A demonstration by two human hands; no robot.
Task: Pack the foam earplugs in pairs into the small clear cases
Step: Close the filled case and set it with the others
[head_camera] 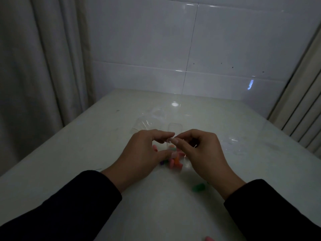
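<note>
Above the white table (pixel 86 153), both hands hold a small clear case (pixel 171 146) between them. My left hand (pixel 144 153) pinches its left side with thumb and forefinger. My right hand (pixel 199 152) pinches its top right edge. An orange and green earplug shows through the case wall. Several loose pink, orange and purple foam earplugs (pixel 173 162) lie on the table just under the case. A green earplug (pixel 198 186) lies near my right wrist, and a pink earplug (pixel 209 238) sits at the bottom edge.
Another empty clear case (pixel 175 127) lies just beyond my fingers. Crumpled clear plastic bags (pixel 149 120) lie behind it to the left, and clear wrapping (pixel 232 141) lies to the right. A tiled wall stands behind the table, with curtains on both sides.
</note>
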